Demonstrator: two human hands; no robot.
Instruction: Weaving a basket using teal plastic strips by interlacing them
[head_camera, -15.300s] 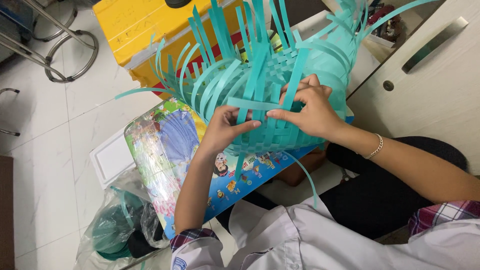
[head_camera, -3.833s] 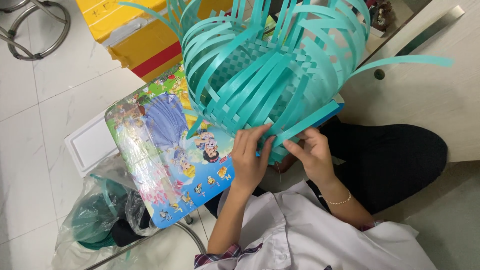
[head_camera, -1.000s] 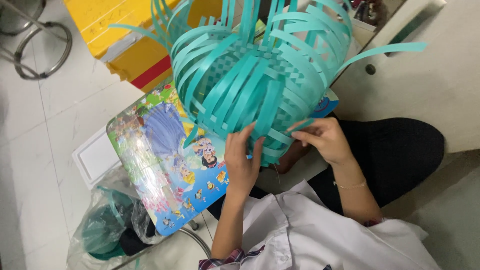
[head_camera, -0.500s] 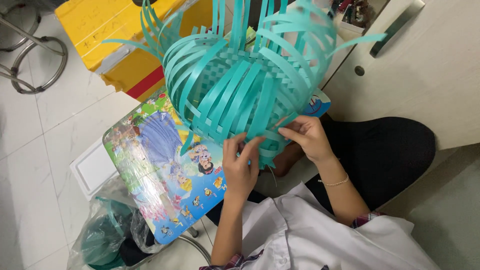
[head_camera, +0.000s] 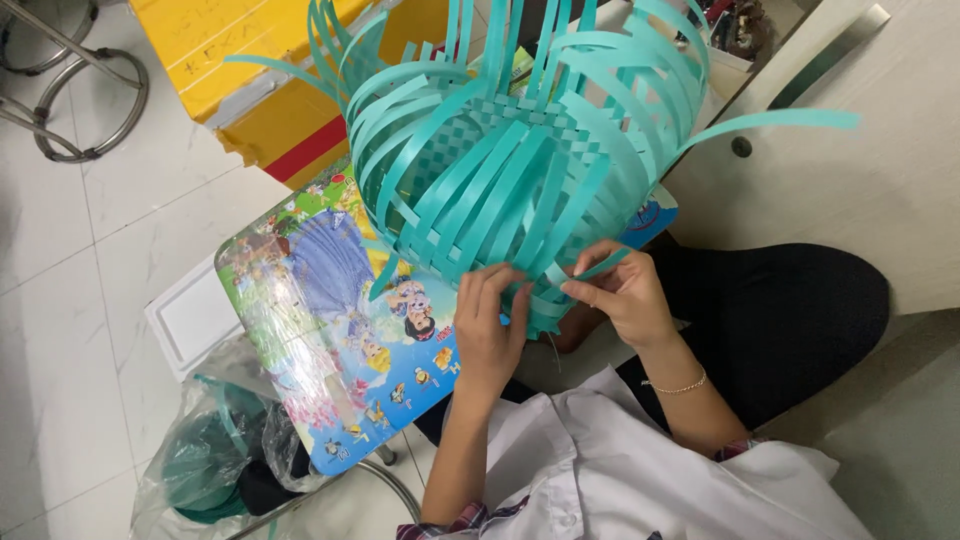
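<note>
A half-woven basket (head_camera: 510, 160) of teal plastic strips stands on a small cartoon-printed table (head_camera: 320, 330), its loose strips curling up and outward. My left hand (head_camera: 490, 330) presses flat against the basket's near lower edge, fingers on the strips. My right hand (head_camera: 620, 295) pinches one loose teal strip (head_camera: 600, 268) at that same edge, close beside the left hand. A thin bracelet circles my right wrist.
A yellow box (head_camera: 270, 80) with a red stripe stands behind the table. A white tray (head_camera: 195, 320) and a clear bag (head_camera: 215, 465) of teal material lie on the tiled floor at left. A pale cabinet (head_camera: 850, 190) is at right; metal chair legs (head_camera: 70, 100) at top left.
The view has shifted a little and the basket has turned slightly. My right hand now pinches a strip end nearer the left hand, and both stay at the basket's near edge.
</note>
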